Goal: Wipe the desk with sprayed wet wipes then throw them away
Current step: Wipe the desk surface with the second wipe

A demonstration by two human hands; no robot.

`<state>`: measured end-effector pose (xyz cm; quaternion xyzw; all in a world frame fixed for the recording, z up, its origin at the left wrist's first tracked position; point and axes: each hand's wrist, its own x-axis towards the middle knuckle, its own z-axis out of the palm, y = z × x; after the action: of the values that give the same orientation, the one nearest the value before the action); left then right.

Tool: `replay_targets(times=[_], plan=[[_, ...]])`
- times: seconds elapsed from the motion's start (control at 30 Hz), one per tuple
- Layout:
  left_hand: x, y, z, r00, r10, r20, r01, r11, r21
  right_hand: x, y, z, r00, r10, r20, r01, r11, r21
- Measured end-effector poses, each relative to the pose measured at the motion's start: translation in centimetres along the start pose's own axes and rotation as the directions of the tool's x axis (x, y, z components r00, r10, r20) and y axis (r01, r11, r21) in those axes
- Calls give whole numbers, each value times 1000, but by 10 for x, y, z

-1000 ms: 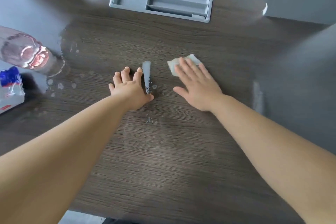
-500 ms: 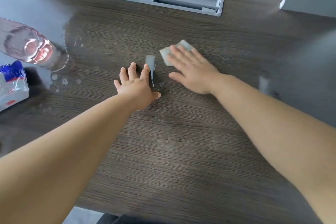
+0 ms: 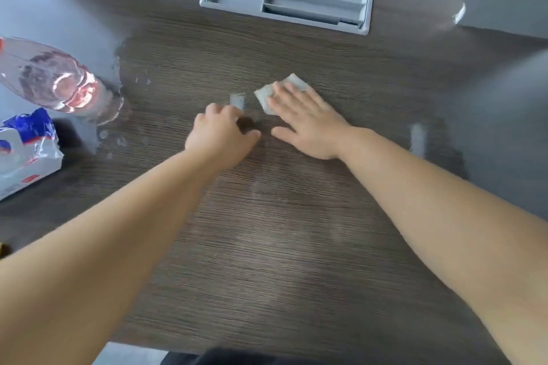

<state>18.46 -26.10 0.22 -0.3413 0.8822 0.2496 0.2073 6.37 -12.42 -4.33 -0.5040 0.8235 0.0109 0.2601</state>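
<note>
Flat, fingers straight and spread, the right grip (image 3: pixel 308 124) is pressed palm-down on the wet wipe (image 3: pixel 267 99). Nothing is curled round it; it is only pinned to the surface (image 3: pixel 267 261). Wipe is folded small, mid-surface, its far corners shown past the fingertips. Left grip (image 3: pixel 221 135) is set just beside, fingers curled under and blurred; whether anything is held cannot be told. Pale streak (image 3: pixel 237 101) is seen just beyond its knuckles, wet mark or glare, not clear.

Step judged: wiping, mid-pass; throwing away not yet begun. Droplets (image 3: pixel 118 141) are left at the left side, near the clear bottle (image 3: pixel 50 77), with the wipe pack (image 3: pixel 26 154) just nearer than it. Grey tray (image 3: pixel 284 0) is sunk in at the far edge.

Next move, as judged: wipe to be slid left under steady flat pressure toward the droplets, left grip to be cleared from the path, bottle to be avoided or lifted. Then wipe to be gathered into a pinch and binned; no bin is in view.
</note>
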Motion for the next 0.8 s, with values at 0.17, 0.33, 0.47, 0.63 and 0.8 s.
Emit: replay_targets(times=[0.17, 0.33, 0.47, 0.63, 0.8], plan=[[-7, -66, -30, 990, -88, -114, 83, 995, -53, 27, 40, -23, 878, 475, -53, -468, 877, 107], [-9, -100, -30, 986, -167, -7, 166, 974, 157, 66, -42, -22, 973, 229, -14, -228, 972, 48], [-4, -98, -32, 987, -159, -4, 156, 964, 213, 57, -36, -19, 1000, 28, -2, -28, 999, 38], [0, -98, -31, 985, -171, -16, 169, 954, 246, 95, -14, -44, 876, 481, -47, -475, 874, 101], [2, -102, -30, 987, -159, -8, 156, 956, 247, 129, -81, -45, 995, 98, 18, -98, 995, 18]])
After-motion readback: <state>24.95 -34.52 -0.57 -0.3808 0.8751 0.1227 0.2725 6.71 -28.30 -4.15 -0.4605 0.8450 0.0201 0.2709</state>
